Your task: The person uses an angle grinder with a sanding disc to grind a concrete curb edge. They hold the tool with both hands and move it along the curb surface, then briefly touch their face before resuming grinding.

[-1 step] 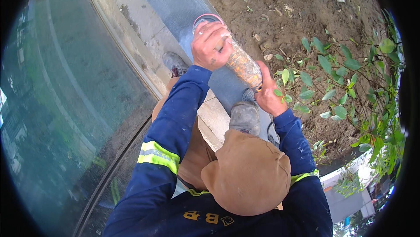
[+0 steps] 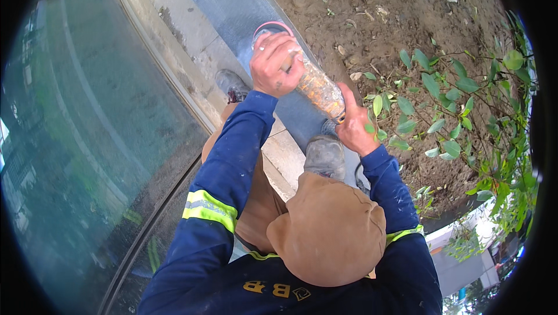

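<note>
A cylinder (image 2: 319, 91) with a mottled orange and pale surface and a pink ring at its far end slants across the upper middle. My left hand (image 2: 273, 62) is closed round its upper part, knuckles up, hiding some of it. My right hand (image 2: 356, 124) grips the near end, its thumb lying along the side. Leaves partly overlap the right wrist. Below are my grey boots (image 2: 324, 158) and brown-trousered knee (image 2: 325, 228).
A large glass panel (image 2: 87, 140) with a metal frame fills the left side, beside a pale stone ledge (image 2: 189, 30). A blue-grey strip (image 2: 218, 1) runs along bare soil (image 2: 378, 18). Leafy branches (image 2: 459, 100) reach in from the right.
Both hands and the cylinder have shifted very slightly left. The grip of each hand looks the same.
</note>
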The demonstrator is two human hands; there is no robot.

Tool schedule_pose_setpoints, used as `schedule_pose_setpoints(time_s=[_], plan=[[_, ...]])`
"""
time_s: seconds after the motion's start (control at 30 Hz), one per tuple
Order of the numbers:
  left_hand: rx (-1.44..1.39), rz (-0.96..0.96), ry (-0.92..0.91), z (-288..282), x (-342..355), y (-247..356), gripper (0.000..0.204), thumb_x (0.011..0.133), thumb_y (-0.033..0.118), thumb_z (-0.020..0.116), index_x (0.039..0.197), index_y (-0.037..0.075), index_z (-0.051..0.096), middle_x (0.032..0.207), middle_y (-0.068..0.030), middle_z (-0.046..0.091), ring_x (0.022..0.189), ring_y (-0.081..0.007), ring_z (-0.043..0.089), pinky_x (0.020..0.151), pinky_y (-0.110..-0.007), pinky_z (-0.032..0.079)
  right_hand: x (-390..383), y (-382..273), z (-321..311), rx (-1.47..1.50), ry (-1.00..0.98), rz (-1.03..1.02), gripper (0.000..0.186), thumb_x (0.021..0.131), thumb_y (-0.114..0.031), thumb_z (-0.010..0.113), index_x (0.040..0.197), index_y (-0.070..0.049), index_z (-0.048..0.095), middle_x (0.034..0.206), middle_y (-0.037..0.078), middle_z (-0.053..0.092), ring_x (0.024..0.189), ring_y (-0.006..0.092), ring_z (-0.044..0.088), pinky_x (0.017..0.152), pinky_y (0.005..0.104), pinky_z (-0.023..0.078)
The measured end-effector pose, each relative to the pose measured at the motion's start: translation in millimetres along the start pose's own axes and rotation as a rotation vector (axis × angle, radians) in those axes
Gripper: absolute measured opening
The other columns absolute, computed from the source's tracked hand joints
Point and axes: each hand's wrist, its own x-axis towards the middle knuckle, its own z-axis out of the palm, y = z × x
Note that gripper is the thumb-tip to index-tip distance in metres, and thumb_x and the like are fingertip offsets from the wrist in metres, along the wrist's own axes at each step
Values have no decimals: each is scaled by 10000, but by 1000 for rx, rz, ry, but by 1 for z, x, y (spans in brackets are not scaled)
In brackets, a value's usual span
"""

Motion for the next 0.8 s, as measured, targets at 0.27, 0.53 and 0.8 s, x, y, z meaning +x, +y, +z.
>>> schedule_pose_setpoints(time_s=[0.27,0.53,0.8], plan=[[34,-91,-35,-2,-54,44,161,763,102,685,920,79,711,990,-96,729,1014,-320,704,1012,-477,465,-47,41,6,70,-26,-93,872,733,95,606,1535,-135,352,1109,348,652,1027,525,631,863,531,525],[-56,-139,-69,25,-74,94,180,732,91,709,911,77,712,1009,-87,715,1025,-302,705,1009,-476,462,-97,71,-11,-147,13,-43,894,706,37,648,1541,-117,367,1113,303,667,995,486,650,849,522,550],[-114,-86,-56,37,-65,95,211,712,83,734,921,81,709,1032,-88,710,1026,-293,704,988,-476,471,-104,92,-1,-182,132,-140,835,676,27,662,1466,85,400,1026,279,676,839,484,660,774,517,555]])
